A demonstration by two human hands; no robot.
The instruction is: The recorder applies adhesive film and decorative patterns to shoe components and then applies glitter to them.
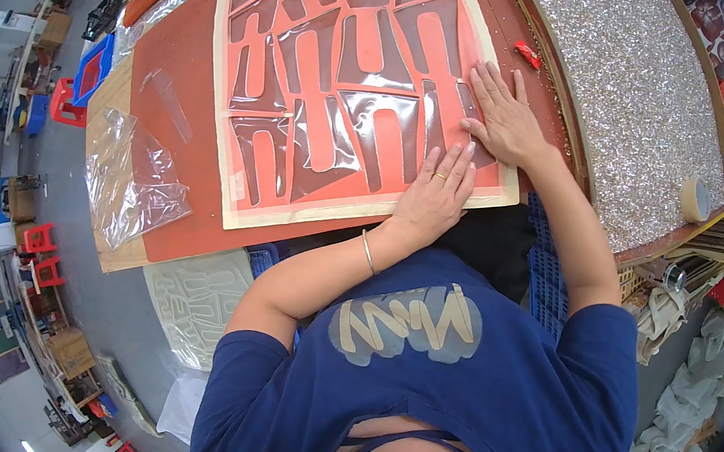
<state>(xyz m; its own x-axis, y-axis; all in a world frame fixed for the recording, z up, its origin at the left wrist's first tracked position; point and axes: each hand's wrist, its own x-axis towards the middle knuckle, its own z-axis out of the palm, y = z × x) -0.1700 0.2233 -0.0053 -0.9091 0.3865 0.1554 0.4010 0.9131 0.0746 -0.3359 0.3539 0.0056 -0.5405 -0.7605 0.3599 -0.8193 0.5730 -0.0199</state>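
A large coral-coloured sheet [371,192] with a cream taped border lies on the reddish-brown tabletop. Glossy clear plastic film pieces [374,63], cut with long rounded slots, cover most of it. My left hand [433,194] rests flat near the sheet's front edge, fingers extended over the film. Farther to the right, my right hand [506,121] lies on the sheet's right border with its fingers spread, the thumb pointing at the left hand. Neither hand grips anything.
Crumpled clear plastic [134,182] lies on the table's left part. To the right, a wooden-edged tray [636,88] holds a silvery glittering mass, with a tape roll [695,199] at its corner. A small red scrap [527,55] sits near the sheet. Below the table is a pale patterned sheet [198,305].
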